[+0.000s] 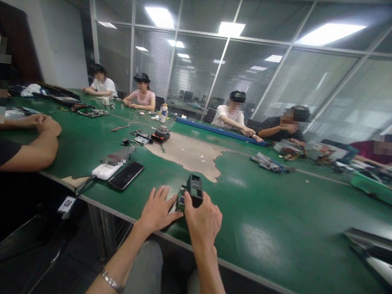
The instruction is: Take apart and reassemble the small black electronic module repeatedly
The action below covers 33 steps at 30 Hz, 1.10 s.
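At the near edge of the green workbench [267, 207], my right hand [203, 224] grips a black box-shaped electronic unit [195, 190] from its near side. A green circuit board [182, 201] sits against that unit, low on the left, partly hidden by it. My left hand [158, 210] rests with its fingers apart just left of the board, its fingertips close to the board's edge. A metal bracelet [112, 281] circles my left wrist.
A black smartphone [125, 175] and a white box [105, 170] lie left of my hands. A seated person's folded arms [37, 136] reach onto the bench at left. Several other people sit along the far side among boards, tools and a blue strip [221, 131].
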Each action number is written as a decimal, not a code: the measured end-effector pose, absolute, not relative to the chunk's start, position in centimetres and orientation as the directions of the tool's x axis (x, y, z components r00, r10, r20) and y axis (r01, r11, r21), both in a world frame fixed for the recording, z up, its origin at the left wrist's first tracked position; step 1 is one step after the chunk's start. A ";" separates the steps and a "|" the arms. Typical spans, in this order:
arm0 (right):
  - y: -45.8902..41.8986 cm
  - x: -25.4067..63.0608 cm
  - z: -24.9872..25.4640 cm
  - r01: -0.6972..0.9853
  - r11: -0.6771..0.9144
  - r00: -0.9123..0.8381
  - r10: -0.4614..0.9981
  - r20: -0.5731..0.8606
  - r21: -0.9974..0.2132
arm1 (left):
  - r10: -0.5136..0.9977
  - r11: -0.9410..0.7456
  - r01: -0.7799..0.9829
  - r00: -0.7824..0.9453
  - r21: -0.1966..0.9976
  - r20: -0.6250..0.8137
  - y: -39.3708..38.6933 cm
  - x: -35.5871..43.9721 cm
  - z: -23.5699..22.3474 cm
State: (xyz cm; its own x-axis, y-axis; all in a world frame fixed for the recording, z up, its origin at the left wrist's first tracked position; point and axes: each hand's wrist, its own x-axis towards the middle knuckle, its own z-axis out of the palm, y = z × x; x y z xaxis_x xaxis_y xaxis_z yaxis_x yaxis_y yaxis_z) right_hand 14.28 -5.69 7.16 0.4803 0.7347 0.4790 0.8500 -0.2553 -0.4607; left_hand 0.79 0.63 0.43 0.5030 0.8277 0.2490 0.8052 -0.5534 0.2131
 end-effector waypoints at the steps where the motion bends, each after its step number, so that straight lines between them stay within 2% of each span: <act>1: -5.8 14.6 7.3 0.850 -0.268 0.487 0.727 0.484 -0.453 | 0.827 -0.554 0.805 0.503 0.212 0.251 0.6 0.8 0.4; 13: -7.0 18.3 4.2 0.820 -0.431 0.565 0.717 0.410 -0.376 | 0.826 -0.554 0.812 0.510 0.184 0.239 0.6 1.0 0.4; 20: -7.1 18.5 2.4 0.818 -0.452 0.570 0.725 0.388 -0.356 | 0.830 -0.549 0.816 0.508 0.180 0.230 0.6 1.0 0.5; 27: -7.4 19.0 0.8 0.825 -0.438 0.561 0.707 0.430 -0.357 | 0.826 -0.555 0.811 0.510 0.185 0.238 0.7 1.1 0.5; 33: -7.3 19.2 1.1 0.830 -0.412 0.550 0.714 0.433 -0.375 | 0.817 -0.563 0.807 0.511 0.180 0.266 0.7 1.0 0.2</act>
State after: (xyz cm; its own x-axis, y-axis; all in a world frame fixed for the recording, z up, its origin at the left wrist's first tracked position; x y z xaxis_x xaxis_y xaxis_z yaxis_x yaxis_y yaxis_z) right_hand 19.23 -7.25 1.06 0.5499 0.7141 0.4332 0.8304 -0.4117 -0.3754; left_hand 1.04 0.66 0.22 0.5109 0.8175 0.2660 0.8069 -0.5627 0.1796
